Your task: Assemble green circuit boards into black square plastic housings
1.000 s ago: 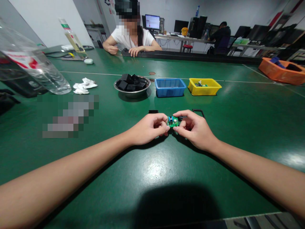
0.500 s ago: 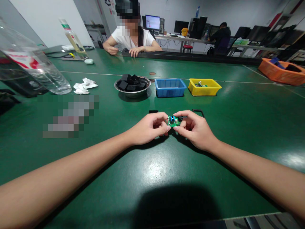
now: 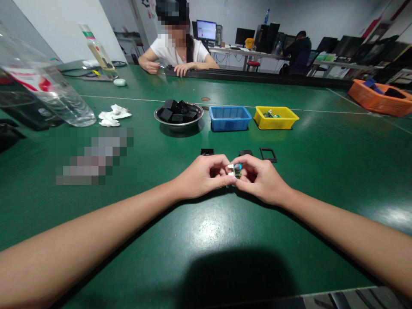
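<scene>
Between my fingertips is a small circuit board, turned edge-on, with a blue and dark component on its right side and pale metal tabs on its left. My left hand pinches it from the left, and my right hand grips it from the right; the fingers hide part of it. Just beyond my hands lie a black plastic piece, another black piece partly behind my right hand, and a square black frame.
A metal bowl of black housings, a blue bin and a yellow bin with circuit boards stand beyond. Left are a large bottle and crumpled tissue. An orange basket sits far right. A person sits opposite.
The circuit board has been turned from showing its component face to edge-on, and my hands have shifted slightly closer to me. More of the black pieces and the square frame now shows.
</scene>
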A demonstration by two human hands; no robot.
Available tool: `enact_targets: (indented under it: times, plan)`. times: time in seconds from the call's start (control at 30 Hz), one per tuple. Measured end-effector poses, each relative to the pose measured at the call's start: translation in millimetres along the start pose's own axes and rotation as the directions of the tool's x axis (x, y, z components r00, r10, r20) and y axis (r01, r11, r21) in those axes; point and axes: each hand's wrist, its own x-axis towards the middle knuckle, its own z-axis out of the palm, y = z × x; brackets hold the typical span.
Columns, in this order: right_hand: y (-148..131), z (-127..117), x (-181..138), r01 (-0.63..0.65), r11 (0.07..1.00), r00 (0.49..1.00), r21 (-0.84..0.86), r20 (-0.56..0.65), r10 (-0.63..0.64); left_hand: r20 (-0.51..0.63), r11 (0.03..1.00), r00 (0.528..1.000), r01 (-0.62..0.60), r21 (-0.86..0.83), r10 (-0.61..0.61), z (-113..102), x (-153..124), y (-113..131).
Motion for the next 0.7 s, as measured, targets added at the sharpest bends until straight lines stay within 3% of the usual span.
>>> enact_targets:
  times: [0.17, 0.37, 0.7]
  plan:
    - [0.1, -0.8, -0.8, -0.022, 0.993, 0.999, 0.116, -0.037, 0.027, -0.068, 0.996, 0.997, 0.025, 0.080, -0.019, 1.0, -1.0, -1.9]
    - [-1.9, -3.1, -0.6, -0.061, 0.941, 0.997, 0.334, -0.029, 0.075, -0.004, 0.994, 1.000, -0.015, 0.109, 0.016, 0.4, -1.0, -0.5]
    - [-1.6, -3.3, 0.5, -0.119, 0.952, 0.993, 0.282, 0.059, 0.107, -0.020, 0.950, 0.993, -0.105, 0.293, 0.115, -1.2, -1.2, -3.0]
